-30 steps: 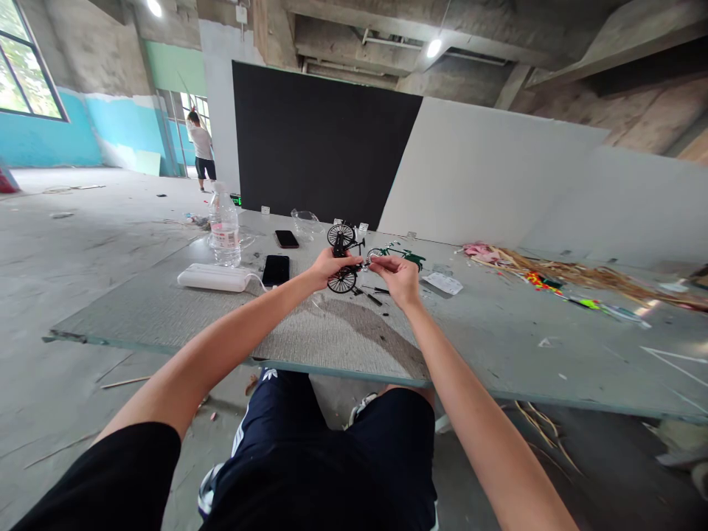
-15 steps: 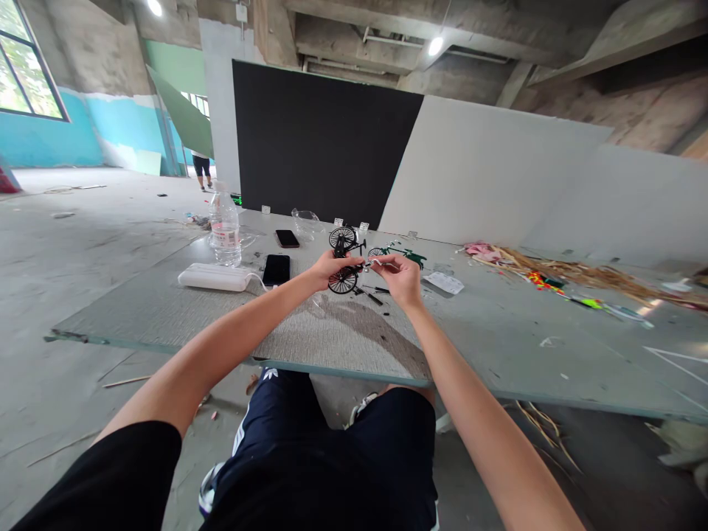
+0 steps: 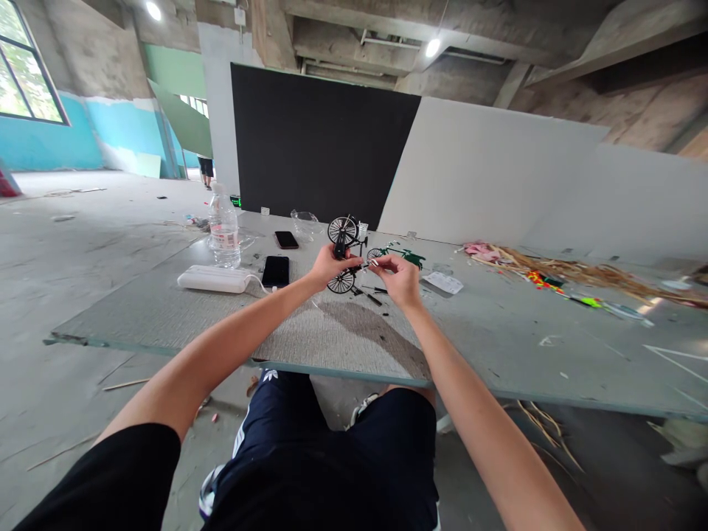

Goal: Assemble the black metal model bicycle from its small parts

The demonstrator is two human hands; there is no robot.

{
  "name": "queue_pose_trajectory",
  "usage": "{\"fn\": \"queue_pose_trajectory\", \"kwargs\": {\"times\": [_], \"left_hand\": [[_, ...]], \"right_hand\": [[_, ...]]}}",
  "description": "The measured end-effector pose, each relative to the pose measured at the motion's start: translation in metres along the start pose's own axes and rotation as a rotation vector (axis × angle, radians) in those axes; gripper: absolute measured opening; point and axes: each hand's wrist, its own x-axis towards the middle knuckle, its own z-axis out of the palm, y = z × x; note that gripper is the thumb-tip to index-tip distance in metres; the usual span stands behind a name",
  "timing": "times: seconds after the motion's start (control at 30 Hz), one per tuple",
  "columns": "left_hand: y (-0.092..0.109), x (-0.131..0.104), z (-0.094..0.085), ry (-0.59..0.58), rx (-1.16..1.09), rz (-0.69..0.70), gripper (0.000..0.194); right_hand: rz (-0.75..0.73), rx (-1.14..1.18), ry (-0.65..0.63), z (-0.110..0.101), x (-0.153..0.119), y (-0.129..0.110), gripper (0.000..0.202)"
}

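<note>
Have tipped the black model bicycle (image 3: 341, 245) slightly since half a second ago, raising its thin-spoked upper wheel (image 3: 343, 229). Clasp its frame between thumb and fingers of the left hand (image 3: 328, 267), over the rough grey tabletop (image 3: 310, 332). Pinch a small, shiny silvery part (image 3: 373, 262) in the right hand (image 3: 400, 279), just beside. Beyond, see a green model bicycle (image 3: 412, 258); farther left, a clear plastic bottle (image 3: 224, 234).

Bright window (image 3: 41, 81), dim ceiling (image 3: 542, 37)

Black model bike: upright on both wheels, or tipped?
Tipped. The left hand holds the black model bike with one wheel above the other in view; whether it touches the table is unclear.
</note>
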Motion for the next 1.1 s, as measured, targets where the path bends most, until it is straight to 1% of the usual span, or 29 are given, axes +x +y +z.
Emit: {"fn": "queue_pose_trajectory", "kwargs": {"times": [0.07,0.13,0.27,0.37,0.43,0.5,0.6,0.67,0.77,0.83,0.9,1.1], "left_hand": [[0.0,0.001,-0.002,-0.004,0.052,0.036,0.042],[0.001,0.002,-0.004,-0.006,0.089,0.049,0.042],[0.006,0.005,-0.009,-0.073,0.143,0.059,0.042],[0.006,0.007,-0.012,-0.117,0.225,0.084,0.041],[0.003,0.008,-0.013,-0.113,0.251,0.097,0.042],[0.0,0.008,-0.013,-0.086,0.249,0.096,0.044],[-0.005,0.009,-0.013,-0.015,0.229,0.066,0.047],[-0.007,0.01,-0.013,0.027,0.188,0.035,0.047],[-0.006,0.009,-0.012,0.052,0.074,-0.033,0.048],[-0.005,0.009,-0.012,0.059,0.004,-0.081,0.048],[-0.004,0.007,-0.01,0.056,-0.059,-0.123,0.049],[-0.007,0.005,-0.003,0.026,-0.194,-0.245,0.045]], "right_hand": [[0.014,0.022,-0.023,0.0,0.001,0.003,0.035],[0.072,0.091,-0.084,-0.001,0.003,0.007,0.039],[0.327,0.327,-0.227,-0.004,0.005,0.008,0.048],[0.496,0.462,-0.245,-0.005,0.004,0.003,0.05],[0.553,0.493,-0.24,-0.004,0.003,0.0,0.048],[0.567,0.499,-0.223,-0.004,0.003,-0.001,0.045],[0.525,0.496,-0.192,-0.003,0.003,0.002,0.044],[0.47,0.49,-0.205,-0.003,0.004,0.004,0.045],[0.354,0.432,-0.261,-0.004,0.005,0.006,0.047],[0.261,0.351,-0.269,-0.004,0.005,0.006,0.048],[0.18,0.261,-0.234,-0.003,0.004,0.006,0.046],[-0.003,0.08,-0.061,-0.001,0.001,0.004,0.034]]}}
